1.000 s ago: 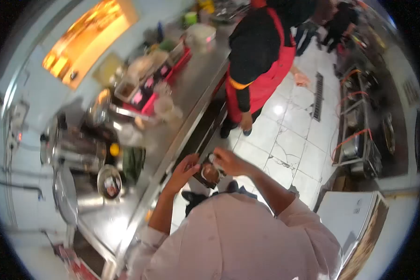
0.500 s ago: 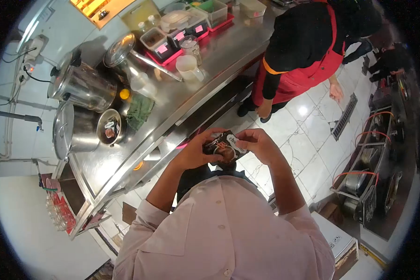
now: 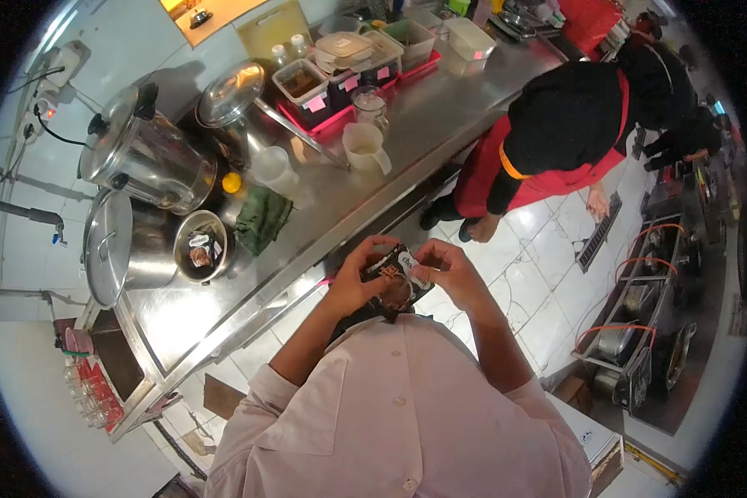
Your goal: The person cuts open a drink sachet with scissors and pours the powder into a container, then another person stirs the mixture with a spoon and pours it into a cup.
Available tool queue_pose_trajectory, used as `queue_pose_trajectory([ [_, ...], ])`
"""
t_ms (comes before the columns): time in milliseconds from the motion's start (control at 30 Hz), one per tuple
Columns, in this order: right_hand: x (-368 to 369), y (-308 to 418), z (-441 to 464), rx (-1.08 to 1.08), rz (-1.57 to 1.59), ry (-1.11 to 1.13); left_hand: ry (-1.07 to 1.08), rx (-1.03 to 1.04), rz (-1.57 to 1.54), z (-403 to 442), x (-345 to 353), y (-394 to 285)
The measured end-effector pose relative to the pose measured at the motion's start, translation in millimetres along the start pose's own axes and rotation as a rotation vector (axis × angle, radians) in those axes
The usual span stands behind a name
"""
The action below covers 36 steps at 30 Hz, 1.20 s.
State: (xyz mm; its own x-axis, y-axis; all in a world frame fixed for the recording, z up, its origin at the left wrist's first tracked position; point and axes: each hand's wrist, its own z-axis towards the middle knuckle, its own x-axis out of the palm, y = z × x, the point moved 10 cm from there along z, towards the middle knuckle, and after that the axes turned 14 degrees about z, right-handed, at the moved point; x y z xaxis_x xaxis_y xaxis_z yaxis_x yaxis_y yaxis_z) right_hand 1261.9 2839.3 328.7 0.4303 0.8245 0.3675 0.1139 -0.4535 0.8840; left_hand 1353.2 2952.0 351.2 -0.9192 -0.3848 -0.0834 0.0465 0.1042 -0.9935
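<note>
A small dark packet with a white label starting "cho" and a brown picture is held up in front of my chest. My left hand grips its left side, thumb across the front. At the upper right corner, my right hand pinches the packet's edge between thumb and fingers. On the steel counter to the left, a metal bowl contains similar dark packets. Beside that bowl lies a crumpled green cloth.
Large steel pots stand along the wall on the counter. Plastic jugs and lidded containers are farther back. A person in a red apron stands ahead to the right. A burner rack is at the right.
My view has shifted, so the counter and bowl show more fully. Both hands stay on the packet, which is tilted a little differently. The person in the apron appears farther right.
</note>
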Motion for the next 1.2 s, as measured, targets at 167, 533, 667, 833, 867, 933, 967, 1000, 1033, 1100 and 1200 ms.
queue_pose_trajectory([
  [167, 33.9, -23.3, 31.2, 0.067, 0.005, 0.043, -0.158, -0.011, 0.089, 1.3, -48.3, 26.2],
  [533, 116.0, -13.8, 107.7, -0.031, -0.415, 0.176, -0.220, -0.157, -0.194, -11.8, -141.1, 47.1],
  [667, 127.1, -8.4, 115.3, -0.096, -0.340, 0.218, -0.224, -0.123, -0.208, -9.0, -152.3, 48.4],
  [833, 109.9, 40.5, 98.4, -0.285, -0.088, 0.298, -0.318, -0.147, -0.478, -2.5, -166.1, 27.5],
  [867, 112.6, 48.8, 90.0, -0.311, -0.173, 0.366, -0.296, -0.151, -0.479, -0.9, -167.8, 36.4],
  [933, 110.9, 50.5, 87.2, -0.407, -0.260, 0.391, -0.252, -0.212, -0.366, 4.6, -166.5, 67.9],
  [967, 109.6, 53.3, 87.2, -0.419, -0.248, 0.377, -0.219, -0.282, -0.271, 7.9, -162.2, 88.1],
  [1000, 108.4, 60.3, 85.9, -0.469, -0.321, 0.323, -0.296, -0.382, -0.312, 13.3, -163.5, 115.5],
  [1033, 106.6, 70.5, 82.3, -0.518, -0.398, 0.267, -0.286, -0.382, -0.297, 17.5, -159.2, 110.6],
  [1100, 99.2, 89.6, 71.7, -0.534, -0.379, 0.211, -0.099, -0.221, -0.251, 36.0, -135.4, 83.3],
  [1200, 72.2, 102.5, 64.1, -0.643, -0.382, 0.067, -0.083, -0.280, -0.178, 50.5, -122.8, 80.7],
])
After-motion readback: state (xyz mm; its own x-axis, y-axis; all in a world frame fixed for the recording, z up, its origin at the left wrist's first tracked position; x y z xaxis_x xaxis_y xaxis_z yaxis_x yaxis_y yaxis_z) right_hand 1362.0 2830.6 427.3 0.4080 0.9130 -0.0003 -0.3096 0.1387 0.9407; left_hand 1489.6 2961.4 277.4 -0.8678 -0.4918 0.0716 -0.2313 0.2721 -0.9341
